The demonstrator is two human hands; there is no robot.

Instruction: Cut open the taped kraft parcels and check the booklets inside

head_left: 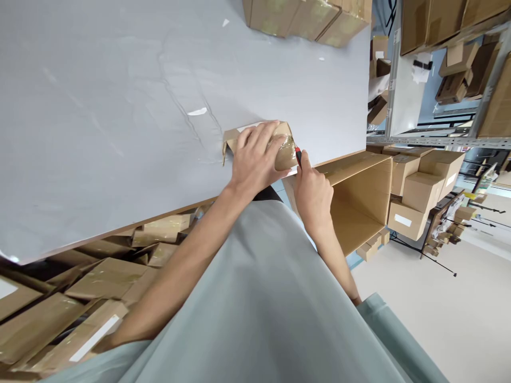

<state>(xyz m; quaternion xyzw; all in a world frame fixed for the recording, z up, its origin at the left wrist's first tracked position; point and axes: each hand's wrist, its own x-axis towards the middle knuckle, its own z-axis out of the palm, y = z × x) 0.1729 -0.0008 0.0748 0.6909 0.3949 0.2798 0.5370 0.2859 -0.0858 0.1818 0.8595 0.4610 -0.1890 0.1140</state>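
A small cardboard box [286, 151] with shiny clear tape on its end lies at the table's near edge. Its far left flap stands bent outward. My left hand [256, 157] is pressed over the box, fingers on its top and thumb along its near side, gripping it. In my right hand [313, 191] is a red and black box cutter [298, 155], the fist closed round its handle. The cutter's tip meets the right end of the box by the tape; the blade itself is too small to make out clearly.
A grey-topped table [120, 106] spreads ahead, with paper scraps [197, 111] on it and taped cartons [307, 18] at the back. A large open carton [359, 197] stands right of the table. Many boxes [107, 279] are piled below left. Metal shelving [439, 141] rises at right.
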